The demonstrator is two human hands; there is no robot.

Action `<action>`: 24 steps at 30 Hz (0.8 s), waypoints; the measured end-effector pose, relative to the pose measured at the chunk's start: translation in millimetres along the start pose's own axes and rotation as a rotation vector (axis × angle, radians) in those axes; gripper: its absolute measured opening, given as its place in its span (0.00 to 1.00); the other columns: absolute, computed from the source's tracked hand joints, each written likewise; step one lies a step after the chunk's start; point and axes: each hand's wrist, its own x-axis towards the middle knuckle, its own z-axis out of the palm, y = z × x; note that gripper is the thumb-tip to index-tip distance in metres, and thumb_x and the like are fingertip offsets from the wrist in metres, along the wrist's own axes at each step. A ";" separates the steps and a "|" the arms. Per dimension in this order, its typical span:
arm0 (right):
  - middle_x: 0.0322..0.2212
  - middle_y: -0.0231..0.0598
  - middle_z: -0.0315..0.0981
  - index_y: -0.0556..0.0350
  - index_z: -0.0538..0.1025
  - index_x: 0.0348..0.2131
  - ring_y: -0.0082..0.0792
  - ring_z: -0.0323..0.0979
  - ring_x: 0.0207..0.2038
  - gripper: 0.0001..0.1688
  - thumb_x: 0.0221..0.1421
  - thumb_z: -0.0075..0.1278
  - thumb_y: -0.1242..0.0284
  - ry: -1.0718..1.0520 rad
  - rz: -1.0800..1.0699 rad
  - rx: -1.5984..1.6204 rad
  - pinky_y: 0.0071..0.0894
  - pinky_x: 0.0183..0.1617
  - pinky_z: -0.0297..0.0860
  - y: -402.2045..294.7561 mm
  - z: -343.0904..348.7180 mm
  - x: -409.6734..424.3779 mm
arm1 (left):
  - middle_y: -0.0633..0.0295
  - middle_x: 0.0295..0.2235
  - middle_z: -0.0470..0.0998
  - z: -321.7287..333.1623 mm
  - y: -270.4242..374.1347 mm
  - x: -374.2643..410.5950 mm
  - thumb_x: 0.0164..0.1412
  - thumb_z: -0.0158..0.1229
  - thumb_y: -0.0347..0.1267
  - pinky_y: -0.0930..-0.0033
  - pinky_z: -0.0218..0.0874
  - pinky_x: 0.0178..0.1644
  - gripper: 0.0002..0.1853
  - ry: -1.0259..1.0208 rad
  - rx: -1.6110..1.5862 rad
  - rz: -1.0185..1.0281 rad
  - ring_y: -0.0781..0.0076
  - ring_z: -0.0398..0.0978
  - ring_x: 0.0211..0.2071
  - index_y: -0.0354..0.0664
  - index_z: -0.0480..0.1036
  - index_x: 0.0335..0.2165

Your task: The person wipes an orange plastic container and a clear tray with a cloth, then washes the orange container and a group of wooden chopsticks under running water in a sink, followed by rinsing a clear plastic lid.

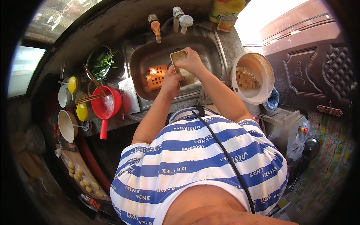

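Observation:
Over the stainless steel sink [202,46], both hands are on a shallow rectangular tray-like container [188,80]. My left hand [171,81] grips its near left side. My right hand [191,62] holds the far right side, with fingers reaching over the rim and partly hiding the inside. In the basin, left of the hands, lies an orange perforated plastic basket [156,77]. Two taps stand behind the sink, one with an orange handle [155,27] and one white [184,20]. No running water can be made out.
Left of the sink are a cleaver-like metal blade [129,95], a red plastic dipper [116,105] with chopsticks across it, a bowl of green stalks [105,66] and yellow-lidded jars [72,84]. A whitish bucket [265,63] stands at right. Dough pieces [87,182] lie on a board at lower left.

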 end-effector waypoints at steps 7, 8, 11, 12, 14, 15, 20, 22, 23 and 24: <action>0.29 0.46 0.72 0.61 0.68 0.32 0.39 0.72 0.34 0.26 0.31 0.60 0.68 0.058 -0.041 0.025 0.33 0.39 0.68 0.2 3.7 1.9 | 0.59 0.39 0.71 2.2 2.8 0.1 0.38 0.44 0.13 0.65 0.67 0.44 0.30 0.002 0.031 -0.048 0.65 0.73 0.40 0.38 0.62 0.46; 0.30 0.46 0.72 0.61 0.69 0.32 0.39 0.72 0.34 0.25 0.31 0.59 0.68 0.058 -0.044 0.014 0.33 0.39 0.67 2.4 4.9 0.6 | 0.59 0.39 0.71 0.7 2.7 -0.8 0.38 0.44 0.13 0.65 0.67 0.44 0.30 0.003 0.024 -0.022 0.65 0.73 0.40 0.38 0.62 0.46; 0.32 0.48 0.72 0.61 0.69 0.32 0.41 0.72 0.37 0.25 0.32 0.59 0.68 0.010 0.063 0.000 0.35 0.41 0.67 6.4 1.3 9.5 | 0.58 0.39 0.72 0.2 -4.0 -1.3 0.38 0.44 0.13 0.64 0.67 0.44 0.29 -0.025 0.019 -0.082 0.64 0.73 0.39 0.37 0.63 0.45; 0.32 0.49 0.72 0.62 0.69 0.33 0.42 0.72 0.38 0.24 0.33 0.59 0.69 0.024 0.083 0.017 0.35 0.42 0.67 6.9 -0.1 13.9 | 0.58 0.38 0.72 -0.4 -5.2 0.0 0.38 0.44 0.13 0.63 0.67 0.45 0.29 -0.003 0.026 -0.061 0.64 0.73 0.39 0.37 0.63 0.45; 0.33 0.51 0.72 0.62 0.68 0.33 0.44 0.72 0.39 0.25 0.34 0.58 0.69 0.018 0.057 0.012 0.36 0.43 0.67 8.0 1.3 19.2 | 0.59 0.38 0.72 -1.2 -7.4 3.1 0.38 0.43 0.13 0.63 0.67 0.46 0.29 0.028 0.027 -0.039 0.63 0.74 0.39 0.38 0.63 0.45; 0.34 0.52 0.72 0.63 0.68 0.34 0.45 0.72 0.39 0.25 0.34 0.58 0.69 0.031 0.027 0.016 0.37 0.43 0.66 8.9 3.7 19.1 | 0.59 0.38 0.72 -2.2 -7.5 4.7 0.38 0.43 0.13 0.62 0.67 0.46 0.29 0.020 0.015 -0.016 0.63 0.74 0.38 0.38 0.63 0.45; 0.34 0.55 0.71 0.64 0.66 0.36 0.49 0.71 0.39 0.29 0.32 0.57 0.68 0.061 0.037 0.055 0.37 0.43 0.66 15.8 22.8 -5.7 | 0.58 0.38 0.73 -12.9 3.1 10.1 0.36 0.42 0.13 0.60 0.66 0.47 0.31 0.039 -0.041 0.029 0.63 0.73 0.40 0.38 0.63 0.45; 0.34 0.56 0.70 0.65 0.65 0.36 0.50 0.71 0.39 0.32 0.28 0.58 0.68 0.019 0.057 0.073 0.36 0.43 0.66 15.5 23.4 -13.0 | 0.57 0.38 0.73 -16.3 6.6 8.6 0.34 0.42 0.14 0.60 0.66 0.47 0.31 -0.026 -0.074 0.026 0.62 0.72 0.42 0.36 0.65 0.44; 0.34 0.56 0.70 0.65 0.65 0.36 0.49 0.71 0.39 0.33 0.28 0.59 0.67 -0.004 0.070 0.062 0.36 0.43 0.66 14.5 21.5 -15.9 | 0.57 0.39 0.73 -17.1 8.1 8.3 0.34 0.42 0.15 0.60 0.66 0.47 0.31 -0.010 -0.062 0.012 0.62 0.72 0.42 0.35 0.66 0.44; 0.34 0.55 0.71 0.65 0.65 0.37 0.48 0.71 0.39 0.34 0.28 0.60 0.67 -0.029 0.085 0.053 0.36 0.43 0.66 13.2 18.7 -18.8 | 0.57 0.39 0.73 -18.0 9.8 7.7 0.33 0.42 0.15 0.61 0.66 0.47 0.30 -0.011 -0.058 0.013 0.62 0.72 0.41 0.34 0.66 0.43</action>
